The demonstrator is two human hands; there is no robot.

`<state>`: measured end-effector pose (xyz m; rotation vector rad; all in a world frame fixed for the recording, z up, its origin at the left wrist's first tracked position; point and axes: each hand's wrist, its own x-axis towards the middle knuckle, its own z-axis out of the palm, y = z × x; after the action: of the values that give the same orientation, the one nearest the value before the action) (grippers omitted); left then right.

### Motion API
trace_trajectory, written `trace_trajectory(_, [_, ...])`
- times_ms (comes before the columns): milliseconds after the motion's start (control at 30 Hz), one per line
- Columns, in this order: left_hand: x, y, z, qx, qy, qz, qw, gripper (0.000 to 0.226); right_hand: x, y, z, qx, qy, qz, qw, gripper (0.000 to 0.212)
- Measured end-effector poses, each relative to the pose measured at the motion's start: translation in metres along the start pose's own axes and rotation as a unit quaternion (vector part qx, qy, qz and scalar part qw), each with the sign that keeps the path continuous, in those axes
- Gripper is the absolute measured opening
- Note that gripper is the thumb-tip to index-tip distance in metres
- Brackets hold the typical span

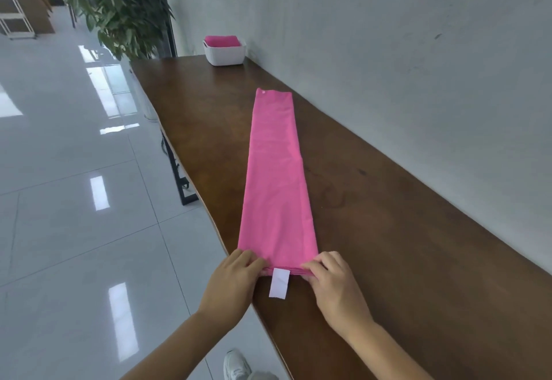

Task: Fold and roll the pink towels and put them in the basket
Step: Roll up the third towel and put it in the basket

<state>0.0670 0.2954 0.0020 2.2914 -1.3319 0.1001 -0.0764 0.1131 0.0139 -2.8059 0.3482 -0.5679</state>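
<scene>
Pink towel (276, 176): folded lengthwise into a long narrow strip, lying flat along the wooden table (388, 230), running away from the person toward the basket. Surface smooth, a few soft creases. Far end square, with a small pale spot at one corner. Near end shows stacked layer edges; a white label (280, 283) hangs off it onto the wood.

Left hand (231, 281): at the near left corner of the strip, fingers curled, pinching the towel edge. Right hand (331, 282): at the near right corner, fingers bent over the edge, thumb below, gripping the towel the same way.

White basket (224, 52): at the far end of the table, against the wall, well apart from the strip. Pink cloth (221, 40) already inside, filling it to the rim.

Table: dark brown, long, irregular left edge, set along a pale grey wall (388, 51). Black metal leg visible underneath.

Room: glossy light floor tiles (74, 200) with bright reflections; a leafy potted plant (119, 6) beyond the table's far end; a white shelf frame (15, 9) at top left. A grey shoe (236, 364) at the bottom edge.
</scene>
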Motion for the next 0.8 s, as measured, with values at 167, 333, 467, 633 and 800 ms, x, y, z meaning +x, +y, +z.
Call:
trace_trajectory(167, [0.012, 0.011, -0.014, -0.076, -0.059, -0.102, 0.990, 0.012, 0.004, 0.013, -0.004, 0.082, -0.045, 0.004, 0.996, 0.022])
trace_trajectory(333, [0.021, 0.017, -0.018, -0.112, -0.122, -0.192, 0.967, 0.014, 0.005, 0.015, -0.007, 0.137, -0.108, 0.080, 0.981, 0.026])
trace_trajectory(467, [0.013, 0.026, -0.011, 0.016, -0.015, -0.116, 0.993, 0.016, 0.006, 0.006, -0.001, 0.029, -0.046, 0.009, 0.999, 0.018])
trace_trajectory(633, [-0.016, 0.026, 0.002, 0.152, 0.082, 0.124, 0.977, 0.022, -0.013, -0.005, 0.009, -0.016, 0.013, -0.118, 0.993, 0.030])
trace_trajectory(800, [-0.029, 0.023, 0.008, 0.219, 0.096, 0.143, 0.960, 0.033, -0.018, 0.000, 0.011, -0.063, 0.023, -0.154, 0.986, 0.032])
